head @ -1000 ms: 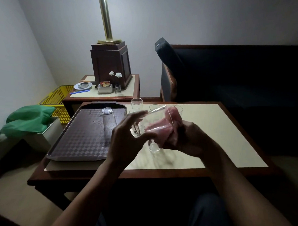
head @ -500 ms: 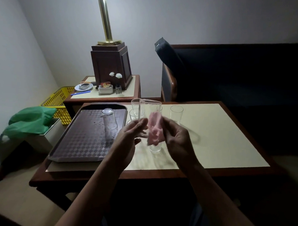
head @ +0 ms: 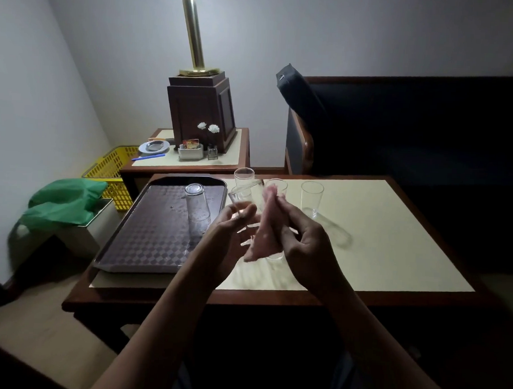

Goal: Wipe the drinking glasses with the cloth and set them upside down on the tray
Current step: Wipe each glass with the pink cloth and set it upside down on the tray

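My left hand (head: 233, 234) grips a clear drinking glass (head: 253, 220), which is blurred and hard to make out. Facing it, my right hand (head: 301, 240) pinches a pink cloth (head: 262, 232) pressed against that glass. Both hands hover over the table's left half. On the dark checkered tray (head: 147, 242) at the left, one glass (head: 197, 209) stands upside down. Upright glasses stand behind my hands at the back left (head: 244, 176) and on the right (head: 311, 196). The base of another glass (head: 275, 257) shows under the cloth.
The cream-topped table (head: 379, 243) has a dark wooden rim. A side table (head: 192, 162) behind the tray carries a lamp base, a dish, a pen and a small vase. A yellow basket (head: 112, 170) and green bag (head: 64, 203) sit at the left, a dark sofa (head: 399, 127) behind.
The glass went from lying sideways with the cloth pushed into it to roughly upright. The cloth has come out and now runs along the outside. My hands sank slightly.
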Available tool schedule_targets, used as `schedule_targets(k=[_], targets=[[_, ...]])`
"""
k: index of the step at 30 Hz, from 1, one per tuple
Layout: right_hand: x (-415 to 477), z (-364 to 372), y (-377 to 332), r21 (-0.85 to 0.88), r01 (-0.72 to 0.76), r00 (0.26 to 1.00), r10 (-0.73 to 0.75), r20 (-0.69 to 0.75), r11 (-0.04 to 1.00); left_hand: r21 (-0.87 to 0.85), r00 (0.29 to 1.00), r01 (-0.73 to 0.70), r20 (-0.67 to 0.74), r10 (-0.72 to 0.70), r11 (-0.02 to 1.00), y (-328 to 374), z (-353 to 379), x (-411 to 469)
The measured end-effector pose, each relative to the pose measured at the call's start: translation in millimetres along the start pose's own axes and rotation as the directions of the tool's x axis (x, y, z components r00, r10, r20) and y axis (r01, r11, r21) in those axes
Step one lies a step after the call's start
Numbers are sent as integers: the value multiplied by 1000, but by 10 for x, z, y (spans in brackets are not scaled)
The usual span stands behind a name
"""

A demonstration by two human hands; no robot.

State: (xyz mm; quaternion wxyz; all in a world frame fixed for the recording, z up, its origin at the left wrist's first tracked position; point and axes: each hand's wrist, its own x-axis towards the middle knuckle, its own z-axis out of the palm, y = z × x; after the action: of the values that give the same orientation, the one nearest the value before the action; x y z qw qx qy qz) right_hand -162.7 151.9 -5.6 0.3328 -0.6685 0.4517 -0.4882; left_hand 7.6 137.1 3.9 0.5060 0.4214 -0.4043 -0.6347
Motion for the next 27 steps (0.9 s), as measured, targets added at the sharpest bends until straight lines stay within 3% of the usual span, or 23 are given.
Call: schedule_targets(k=[8,13,16,19,21,23,27], targets=[[30,115,-178,-116,194,979,-199,-40,974,10,999,-2,39,2,1000,37,15,6],[-202,160,52,-30,36,999,-36,1,999,-176,996,-24,-84,9,984,33,-65,43],[-159,192,64,-9,23,999,-24,-41,1000,-246,998,32,-47,-45,969,-37,-8,4],[3,215,4,-22,125,986,-127,-109,992,-176,999,37,-25,-43,984,-76,104,-32],[56,190,-21,-154,282,953,-295,-64,947,-114,999,0,-37,-4,994,-54,134,-23],[-13,180,-39,-174,330,939,-342,-42,928,-117,999,-33,-46,28,993,-11,97,3],[-197,206,104,-177,159,982,-174,-76,971,-229,995,-32,-95,10,973,9,-13,43]])
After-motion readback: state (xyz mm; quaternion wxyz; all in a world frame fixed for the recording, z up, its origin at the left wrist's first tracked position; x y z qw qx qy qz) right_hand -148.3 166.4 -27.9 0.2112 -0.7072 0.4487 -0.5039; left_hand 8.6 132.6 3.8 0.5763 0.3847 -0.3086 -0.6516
